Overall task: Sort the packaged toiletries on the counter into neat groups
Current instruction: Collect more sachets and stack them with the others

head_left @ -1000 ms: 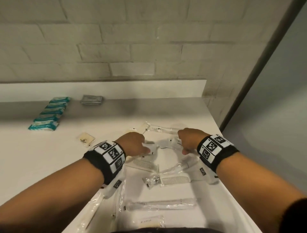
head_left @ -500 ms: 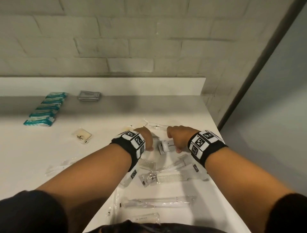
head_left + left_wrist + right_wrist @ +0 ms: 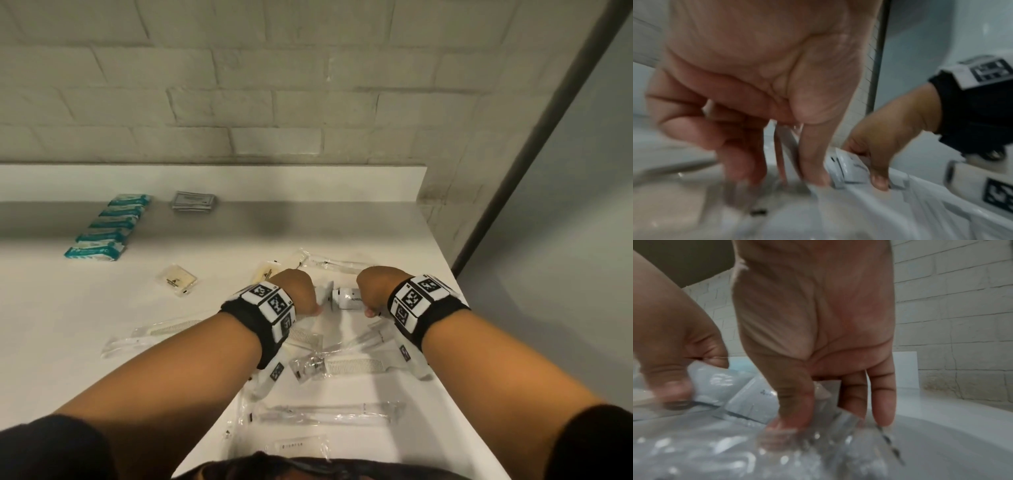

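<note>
On the white counter [image 3: 102, 342], my left hand [image 3: 301, 294] and right hand [image 3: 376, 287] meet over a scatter of clear-wrapped toiletries. The right hand [image 3: 869, 155] pinches a small white toothpaste packet [image 3: 349, 298] between thumb and fingers; the same toothpaste packet [image 3: 846, 170] shows in the left wrist view. My left hand [image 3: 756, 129] pinches the edge of a thin white packet [image 3: 787, 142] right beside it. That thin packet [image 3: 715, 378] looks translucent in the right wrist view, where my right thumb [image 3: 791, 402] presses crinkled plastic wrap.
Teal packets [image 3: 106, 229] lie in a row at back left, with a grey sachet stack [image 3: 193, 202] beside them. A cream sachet [image 3: 177, 279], wrapped combs [image 3: 342, 365] [image 3: 164, 334] and toothbrush packets [image 3: 325, 411] [image 3: 329, 262] lie around. The counter's right edge [image 3: 455, 308] is close.
Both hands moved farther from me and closer together. The left hand shifted right to the toothpaste packet that the right hand holds.
</note>
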Motion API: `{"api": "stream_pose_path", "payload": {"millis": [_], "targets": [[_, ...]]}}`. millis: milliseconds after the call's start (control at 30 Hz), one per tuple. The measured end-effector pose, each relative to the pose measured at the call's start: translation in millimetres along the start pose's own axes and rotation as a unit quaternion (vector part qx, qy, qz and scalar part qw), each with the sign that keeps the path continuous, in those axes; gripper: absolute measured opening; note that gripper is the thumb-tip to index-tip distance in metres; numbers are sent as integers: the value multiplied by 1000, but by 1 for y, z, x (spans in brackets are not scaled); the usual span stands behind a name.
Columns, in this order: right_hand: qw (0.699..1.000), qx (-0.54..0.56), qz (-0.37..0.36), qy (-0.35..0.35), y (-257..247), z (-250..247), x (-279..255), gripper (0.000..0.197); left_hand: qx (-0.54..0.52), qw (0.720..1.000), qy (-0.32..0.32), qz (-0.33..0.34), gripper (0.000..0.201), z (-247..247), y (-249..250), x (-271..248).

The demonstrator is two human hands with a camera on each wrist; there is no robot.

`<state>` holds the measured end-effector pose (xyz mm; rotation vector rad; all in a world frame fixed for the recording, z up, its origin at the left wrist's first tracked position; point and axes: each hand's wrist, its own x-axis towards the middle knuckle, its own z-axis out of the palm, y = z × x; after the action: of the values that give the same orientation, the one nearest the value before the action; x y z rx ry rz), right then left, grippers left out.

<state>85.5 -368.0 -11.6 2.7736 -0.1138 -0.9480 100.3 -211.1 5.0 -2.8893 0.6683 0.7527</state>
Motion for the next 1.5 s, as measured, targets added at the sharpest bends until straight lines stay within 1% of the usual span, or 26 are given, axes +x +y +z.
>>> {"api": "stream_pose_path", "payload": {"millis": [100, 167, 300, 367, 433, 533, 600, 667, 700, 733, 800, 867, 900, 933, 967, 1000, 1033, 1100, 1167, 1200, 1233, 1267, 1333, 1400, 1433, 1500], "targets": [[1000, -18, -1, -2, 0, 2, 2, 37, -3, 1000, -18, -16, 45, -2, -7, -3], [1000, -27, 1, 2, -1, 2, 3, 37, -9, 999, -9, -30, 46, -2, -9, -7], [999, -26, 14, -18, -2, 1, 5, 39, -21, 1000, 22, -3, 40, 0, 3, -12], [999, -19, 18, -18, -1, 1, 5, 40, -34, 999, 8, -8, 39, 2, 8, -10], [1000, -7, 17, -12, 0, 2, 3, 39, -76, 996, -21, -34, 38, 2, 9, -4], [1000, 5, 22, -21, -1, 4, 2, 33, -85, 994, -58, -32, 41, 0, 9, -2], [999, 26, 30, -12, -1, 4, -1, 20, -78, 996, -36, -22, 36, -1, 8, -4], [996, 74, 26, 31, 3, 3, -9, 17, -104, 995, 2, -8, 29, -1, 4, -5], [990, 125, 21, 60, 5, 2, -15, 16, -123, 992, 31, -5, 29, -1, -1, -4], [977, 191, 16, 91, 7, -2, -21, 17, -155, 986, 63, -8, 31, -3, -7, -3], [932, 325, 0, 160, 10, -11, -34, 27, -231, 967, 101, -21, 35, -7, -19, -5], [864, 456, -20, 213, 3, -22, -48, 32, -325, 934, 149, -24, 31, -10, -31, -9], [818, 529, -39, 223, -4, -27, -54, 32, -393, 904, 169, -17, 29, -11, -37, -11], [769, 597, -58, 221, -12, -30, -60, 33, -481, 858, 178, -5, 29, -12, -41, -12], [728, 648, -74, 211, -22, -32, -65, 36, -568, 804, 176, 16, 31, -14, -44, -15], [695, 684, -89, 201, -33, -34, -70, 39, -641, 750, 159, 42, 32, -16, -47, -22], [669, 711, -101, 193, -43, -35, -73, 41, -703, 696, 132, 71, 31, -17, -48, -29], [637, 736, -120, 194, -62, -40, -79, 44, -790, 594, 75, 129, 29, -20, -51, -45], [617, 747, -136, 204, -76, -46, -86, 43, -845, 508, 44, 161, 34, -23, -60, -62], [611, 751, -145, 204, -80, -49, -89, 40, -862, 477, 31, 171, 36, -22, -64, -68], [610, 750, -156, 202, -83, -51, -92, 37, -870, 459, 22, 180, 38, -21, -68, -74], [616, 743, -170, 199, -92, -57, -97, 35, -868, 459, 23, 188, 38, -20, -77, -81], [640, 720, -187, 196, -98, -59, -102, 33, -853, 480, 23, 204, 32, -16, -78, -90], [659, 697, -195, 205, -115, -64, -105, 32, -852, 482, 41, 201, 29, -10, -91, -98], [658, 696, -194, 212, -122, -65, -107, 30, -856, 477, 51, 193, 30, -7, -98, -100], [644, 708, -191, 217, -139, -69, -107, 25, -859, 475, 65, 178, 33, -2, -115, -107]]}}
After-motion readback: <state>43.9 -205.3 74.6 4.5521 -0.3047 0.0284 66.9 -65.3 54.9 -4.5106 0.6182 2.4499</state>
